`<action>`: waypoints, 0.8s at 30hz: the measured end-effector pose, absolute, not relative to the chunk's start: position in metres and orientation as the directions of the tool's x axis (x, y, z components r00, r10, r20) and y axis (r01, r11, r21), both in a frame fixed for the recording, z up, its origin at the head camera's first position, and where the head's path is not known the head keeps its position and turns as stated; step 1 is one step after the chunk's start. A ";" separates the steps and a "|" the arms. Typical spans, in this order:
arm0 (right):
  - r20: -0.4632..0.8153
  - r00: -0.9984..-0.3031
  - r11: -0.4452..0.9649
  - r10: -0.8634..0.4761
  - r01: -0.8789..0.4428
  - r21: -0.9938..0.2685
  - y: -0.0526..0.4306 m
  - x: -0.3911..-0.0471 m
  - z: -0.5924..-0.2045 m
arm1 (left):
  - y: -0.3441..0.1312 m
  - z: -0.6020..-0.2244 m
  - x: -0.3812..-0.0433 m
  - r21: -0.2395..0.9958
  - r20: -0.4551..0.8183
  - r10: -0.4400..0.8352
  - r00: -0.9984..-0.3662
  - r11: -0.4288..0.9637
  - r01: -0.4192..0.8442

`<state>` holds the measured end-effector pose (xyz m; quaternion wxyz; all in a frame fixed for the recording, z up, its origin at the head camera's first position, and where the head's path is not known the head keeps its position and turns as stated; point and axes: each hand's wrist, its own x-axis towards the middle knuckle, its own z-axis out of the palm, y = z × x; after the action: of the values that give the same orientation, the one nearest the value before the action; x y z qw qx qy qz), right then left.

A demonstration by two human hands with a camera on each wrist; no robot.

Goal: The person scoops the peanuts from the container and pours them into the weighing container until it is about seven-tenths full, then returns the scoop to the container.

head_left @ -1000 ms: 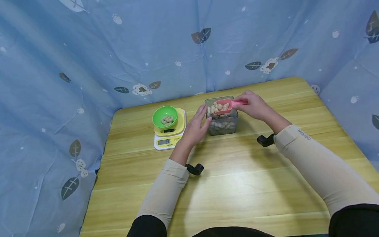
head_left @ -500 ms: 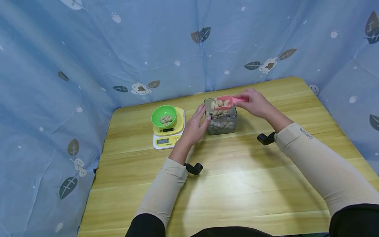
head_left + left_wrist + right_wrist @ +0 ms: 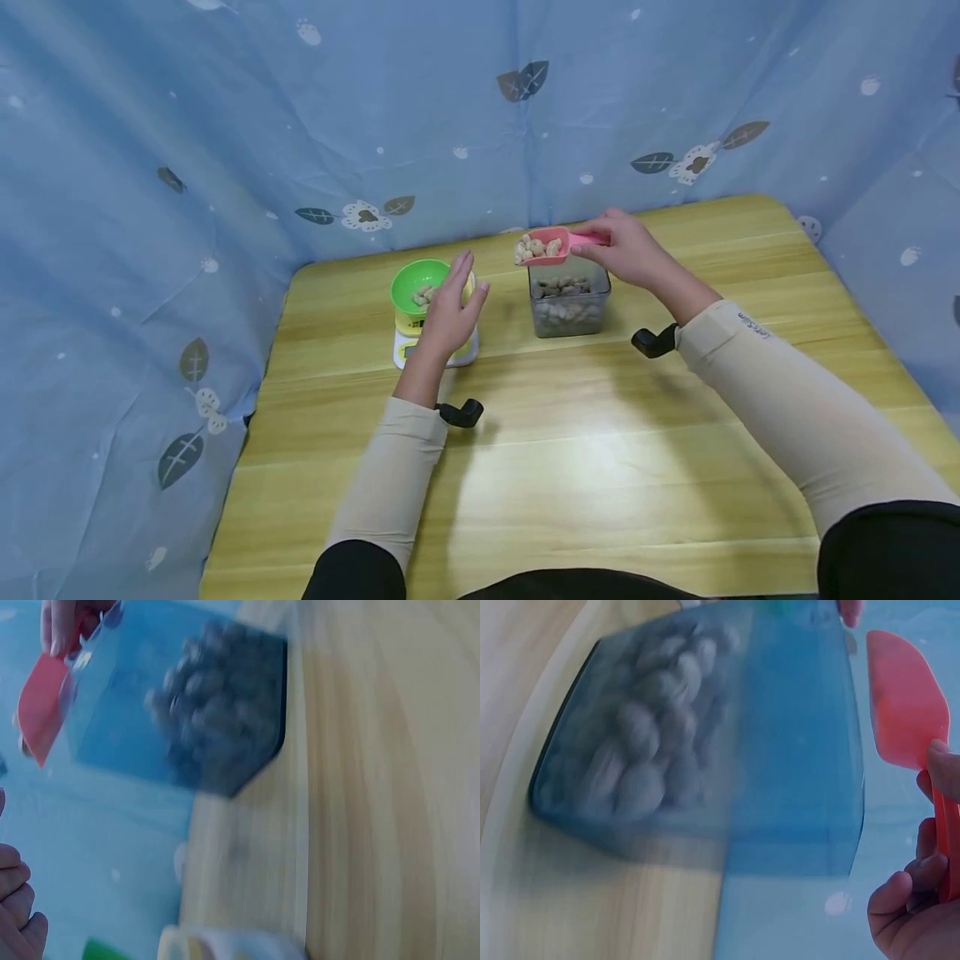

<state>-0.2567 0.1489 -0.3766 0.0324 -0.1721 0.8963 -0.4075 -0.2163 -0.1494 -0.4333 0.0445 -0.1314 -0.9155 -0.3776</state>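
My right hand point(image 3: 632, 251) grips the handle of a pink scoop point(image 3: 907, 701), held above the clear grey plastic container. Several unshelled peanuts point(image 3: 536, 247) lie in the scoop. More peanuts point(image 3: 641, 739) fill the lower part of the container point(image 3: 568, 326) and show through its wall. My left hand point(image 3: 446, 321), fingers straight and thumb apart, holds nothing. It hovers by a green bowl point(image 3: 406, 282), which has a few peanuts inside and sits on a yellow and white kitchen scale point(image 3: 463, 353). The left hand covers part of the bowl and most of the scale's display.
A light wooden table point(image 3: 547, 467) carries everything. Blue patterned cloth point(image 3: 442, 108) hangs behind it and along both sides. A small black camera point(image 3: 461, 413) sticks out at the left wrist, and another black camera point(image 3: 655, 341) at the right.
The scoop with peanuts has risen out of the container and shifted left in my right hand. My left hand has left the container's side and moved left in front of the scale.
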 end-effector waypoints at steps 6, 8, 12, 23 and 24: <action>0.058 -0.935 0.589 -0.350 -0.267 -0.763 0.116 -0.262 -0.370 | -0.188 -0.432 -0.214 0.685 0.164 0.098 -0.982 0.705 0.185; 0.052 -0.933 0.584 -0.356 -0.265 -0.767 0.104 -0.263 -0.370 | -0.200 -0.434 -0.212 0.691 0.152 0.063 -0.986 0.706 0.152; 0.062 -0.927 0.583 -0.370 -0.284 -0.761 0.082 -0.264 -0.372 | -0.220 -0.441 -0.209 0.696 0.149 0.020 -0.989 0.708 0.120; 0.051 -0.929 0.602 -0.367 -0.279 -0.749 0.020 -0.265 -0.371 | -0.249 -0.455 -0.205 0.691 0.071 -0.049 -0.996 0.723 0.014; 0.053 -0.927 0.602 -0.370 -0.283 -0.747 0.015 -0.265 -0.372 | -0.250 -0.457 -0.205 0.694 0.069 -0.056 -0.996 0.720 0.008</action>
<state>-0.2647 0.0154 -0.3716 0.0538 -0.1827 0.8933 -0.4071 -0.2049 -0.2505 -0.4565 0.0425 0.0129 -0.9265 -0.3737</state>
